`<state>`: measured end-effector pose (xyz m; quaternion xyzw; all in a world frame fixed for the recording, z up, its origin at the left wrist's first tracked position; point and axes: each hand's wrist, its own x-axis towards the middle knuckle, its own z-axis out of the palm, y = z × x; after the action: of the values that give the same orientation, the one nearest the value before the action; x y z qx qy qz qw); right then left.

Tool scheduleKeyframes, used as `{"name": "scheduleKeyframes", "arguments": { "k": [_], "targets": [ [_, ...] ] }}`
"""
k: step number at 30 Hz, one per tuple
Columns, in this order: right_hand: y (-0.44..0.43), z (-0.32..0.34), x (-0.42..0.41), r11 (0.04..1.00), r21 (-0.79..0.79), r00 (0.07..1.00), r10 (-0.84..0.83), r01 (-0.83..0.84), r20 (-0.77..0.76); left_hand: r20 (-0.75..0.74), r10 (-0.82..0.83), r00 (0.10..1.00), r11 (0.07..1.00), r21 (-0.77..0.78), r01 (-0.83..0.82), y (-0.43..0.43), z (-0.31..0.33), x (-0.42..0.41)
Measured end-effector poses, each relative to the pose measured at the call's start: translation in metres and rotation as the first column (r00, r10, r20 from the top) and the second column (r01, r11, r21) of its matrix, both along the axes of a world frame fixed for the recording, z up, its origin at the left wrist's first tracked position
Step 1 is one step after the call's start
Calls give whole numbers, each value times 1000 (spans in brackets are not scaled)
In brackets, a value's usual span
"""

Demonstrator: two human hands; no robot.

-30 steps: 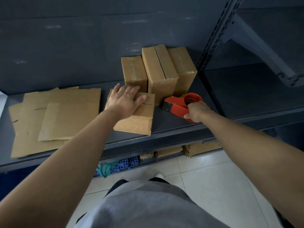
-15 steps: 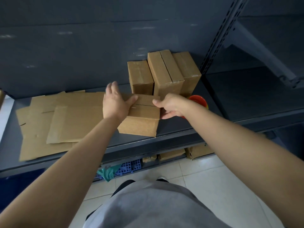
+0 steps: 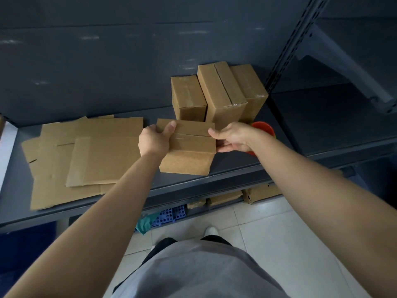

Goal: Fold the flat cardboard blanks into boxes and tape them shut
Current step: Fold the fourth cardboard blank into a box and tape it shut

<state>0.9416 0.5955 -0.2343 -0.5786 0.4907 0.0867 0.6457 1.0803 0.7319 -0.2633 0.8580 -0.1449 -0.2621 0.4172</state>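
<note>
A folded brown cardboard box (image 3: 189,153) rests on the dark shelf (image 3: 236,179), its top flaps closed. My left hand (image 3: 155,140) grips its left end, thumb over the top. My right hand (image 3: 233,136) holds its right end, fingers along the side. Three finished boxes (image 3: 217,95) stand upright just behind it. A pile of flat cardboard blanks (image 3: 86,155) lies to the left. The red tape dispenser (image 3: 263,127) shows partly behind my right wrist.
A slotted metal upright (image 3: 287,50) divides this shelf from another bay on the right. More boxes (image 3: 260,193) and a blue plastic grid (image 3: 169,216) sit on the lower level. White tiled floor lies below.
My right hand let go of the tape dispenser and moved left to the box's right end. My left hand shifted from pressing the top to gripping the left end.
</note>
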Motion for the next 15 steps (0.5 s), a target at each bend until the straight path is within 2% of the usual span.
{"name": "scheduleKeyframes", "arguments": {
  "k": [3, 11, 15],
  "targets": [
    [2, 4, 2, 1000, 4, 1000, -11, 11, -28, -6, 8, 1000, 1000, -8, -8, 1, 1, 1],
    [21, 11, 10, 991, -130, 997, -46, 37, -68, -6, -19, 1000, 1000, -8, 19, 2, 0, 4],
    [32, 15, 12, 986, -168, 990, -37, 13, -138, -49, -54, 997, 998, -38, 52, 5, 0, 5]
  ]
}}
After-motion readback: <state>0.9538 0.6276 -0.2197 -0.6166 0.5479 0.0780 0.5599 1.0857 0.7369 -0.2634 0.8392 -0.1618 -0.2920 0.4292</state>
